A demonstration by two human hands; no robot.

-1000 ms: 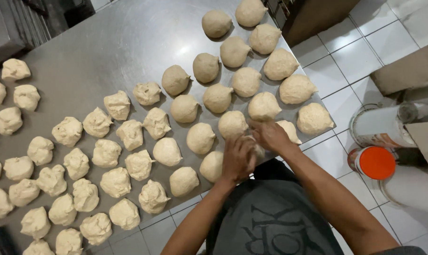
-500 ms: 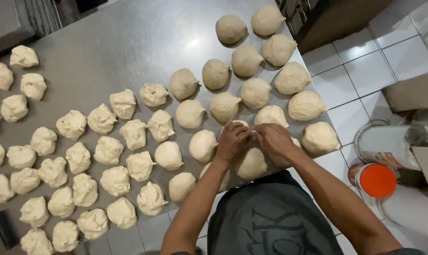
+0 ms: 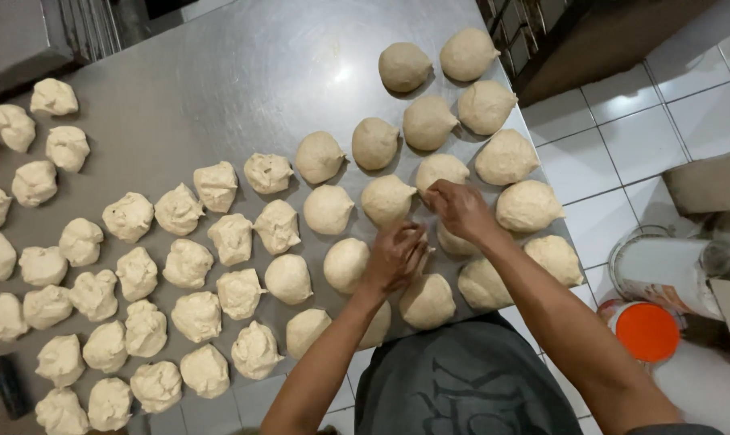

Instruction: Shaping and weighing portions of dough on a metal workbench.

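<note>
My right hand [image 3: 460, 211] lies palm-down over a smooth dough ball [image 3: 452, 242] on the steel table [image 3: 220, 89]; only the ball's lower edge shows. My left hand [image 3: 394, 258] has its fingers curled against that ball's left side. Round, smooth dough balls surround both hands: one just below them [image 3: 427, 300], one to the left [image 3: 346, 263], and one above [image 3: 441, 171]. Several more smooth balls run up the right side of the table [image 3: 428, 122].
Several rough, unshaped dough pieces [image 3: 139, 274] cover the left half of the table. A dark tool [image 3: 12, 385] lies at the lower left edge. On the tiled floor to the right stand a white bucket [image 3: 663, 270] and an orange lid [image 3: 647, 331].
Both hands have left the dough ball nearest the table's front edge and moved up to the ball behind it. The camera has tilted, shifting the table downward in view.
</note>
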